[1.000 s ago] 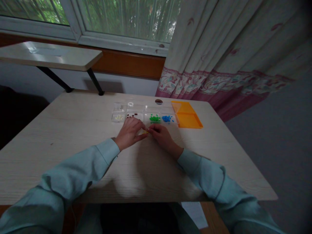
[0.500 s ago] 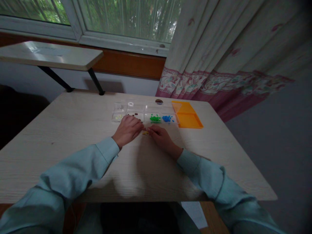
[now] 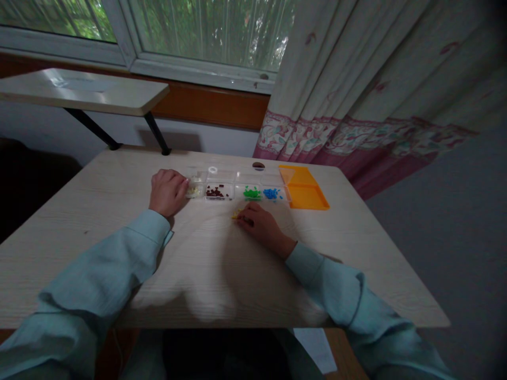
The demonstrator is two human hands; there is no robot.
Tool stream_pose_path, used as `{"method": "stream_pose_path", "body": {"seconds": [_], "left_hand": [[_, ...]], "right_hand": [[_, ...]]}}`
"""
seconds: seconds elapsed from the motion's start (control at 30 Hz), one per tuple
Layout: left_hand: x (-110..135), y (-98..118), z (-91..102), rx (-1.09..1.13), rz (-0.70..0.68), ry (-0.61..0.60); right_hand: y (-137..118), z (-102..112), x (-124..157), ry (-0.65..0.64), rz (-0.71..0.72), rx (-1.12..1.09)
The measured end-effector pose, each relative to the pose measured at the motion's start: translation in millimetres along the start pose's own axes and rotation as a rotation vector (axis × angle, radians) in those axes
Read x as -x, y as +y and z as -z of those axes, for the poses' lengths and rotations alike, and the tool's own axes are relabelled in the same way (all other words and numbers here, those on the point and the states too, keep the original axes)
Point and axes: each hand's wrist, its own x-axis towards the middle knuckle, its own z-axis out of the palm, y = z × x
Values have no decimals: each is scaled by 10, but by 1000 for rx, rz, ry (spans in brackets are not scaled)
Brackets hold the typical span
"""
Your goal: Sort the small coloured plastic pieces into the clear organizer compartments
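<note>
My right hand [image 3: 259, 224] rests low over the table with its fingers pinched together. At its fingertips are small yellow pieces [image 3: 235, 215], partly covered by the fingers. Farther left, my left hand [image 3: 168, 191] is at the left end of a clear divided box [image 3: 233, 176], its fingers curled together by the compartment of pale yellow pieces [image 3: 193, 191]. Whatever is between those fingertips is too small to make out. Other compartments of the box hold dark brown pieces [image 3: 215, 192], green pieces [image 3: 252, 193] and blue pieces [image 3: 271, 193].
An orange tray [image 3: 307, 191] lies against the right end of the box. Behind the box is a dark round spot [image 3: 259, 166] in the tabletop [image 3: 190, 285]. A raised shelf [image 3: 103, 97] stands at the back left, and a curtain [image 3: 317, 121] hangs behind the table.
My left hand has moved left, away from my right hand, to the box's left end, uncovering the brown pieces. My right hand has stayed almost in place by the yellow pieces.
</note>
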Motion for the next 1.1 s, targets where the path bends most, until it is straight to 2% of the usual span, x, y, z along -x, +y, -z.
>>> {"method": "stream_pose_path", "body": {"seconds": [0.27,0.47,0.53,0.63,0.77,0.83,0.93,1.1], "left_hand": [[27,-7,-68,78,-22,-39],[16,-29,-60,102,-11,-18],[11,58,-41,135,-12,1],[18,341,-4,222,-80,-8],[46,823,26,346,-292,-125],[54,993,22,399,-321,-158],[54,1106,4,435,-310,-172],[47,1085,-6,395,-330,-178]], "right_hand": [[-49,-5,-27,-3,-46,56],[-22,-9,-38,76,-88,-87],[-2,-1,-64,124,-104,-149],[19,7,-110,187,-151,-249],[4,-14,-143,213,-211,-410],[-18,-29,-145,188,-214,-481],[-46,-39,-143,143,-200,-533],[-48,-23,-139,98,-158,-481]]}}
